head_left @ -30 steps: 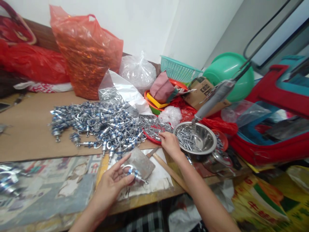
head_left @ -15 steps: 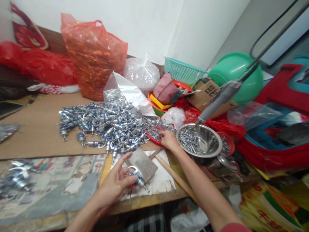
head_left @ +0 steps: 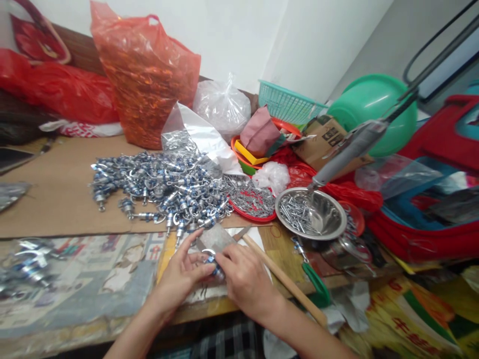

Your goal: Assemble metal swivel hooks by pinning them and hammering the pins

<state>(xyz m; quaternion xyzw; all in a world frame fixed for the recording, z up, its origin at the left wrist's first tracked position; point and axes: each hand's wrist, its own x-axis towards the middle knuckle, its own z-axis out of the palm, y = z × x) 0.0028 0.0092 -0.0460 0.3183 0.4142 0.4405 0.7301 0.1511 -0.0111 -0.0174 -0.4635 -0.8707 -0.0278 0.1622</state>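
Note:
My left hand pinches a small silver-and-blue metal fitting with a pale curved clip, low over the front of the table. My right hand meets it from the right, its fingers closed against the fitting's near end. Whatever lies between those fingertips is hidden. Just behind both hands is a grey metal block on white paper. Beyond the block, a red plate carries many tiny metal pieces. A heap of similar fittings covers the cardboard on the left.
A steel bowl of metal pins stands right of the plate. A wooden handle slants beside my right forearm. One fitting with a green strap lies near the edge. Blurred fittings sit front left. A grey tool hangs over the bowl.
My right hand has come back from the red plate to the fitting in my left hand. The view has shifted slightly, and the green strap, previously behind my arm, now shows.

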